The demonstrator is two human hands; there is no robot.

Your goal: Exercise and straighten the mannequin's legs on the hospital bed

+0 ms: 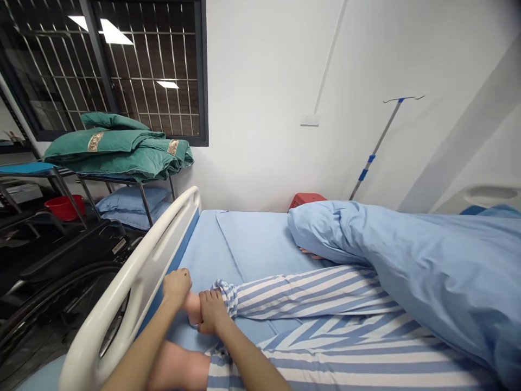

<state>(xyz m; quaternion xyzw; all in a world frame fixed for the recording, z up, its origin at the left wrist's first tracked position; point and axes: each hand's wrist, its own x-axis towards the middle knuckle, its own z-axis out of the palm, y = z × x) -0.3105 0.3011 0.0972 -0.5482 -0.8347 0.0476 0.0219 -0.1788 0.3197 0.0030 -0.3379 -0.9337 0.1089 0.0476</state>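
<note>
"Blue-striped trouser leg (305, 293) — which way is it lying?"

"Rightward across the pale blue bed sheet (248, 239), away from the white bed rail (140, 271)."

"And the bare foot (193, 307)?"

"It's sitting between them — left hand (177, 287) railside, right hand (212, 310) nearer the cuff (226, 297), both curled, holding it."

Bed rail (140, 271) left, striped-trouser leg (305, 293) right, sheet (244, 239) free between (blue)

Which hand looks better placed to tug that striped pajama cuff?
Probably the right hand: it holds the foot right beside the striped pajama cuff, while the left hand sits farther out, near the white bed rail.
</note>
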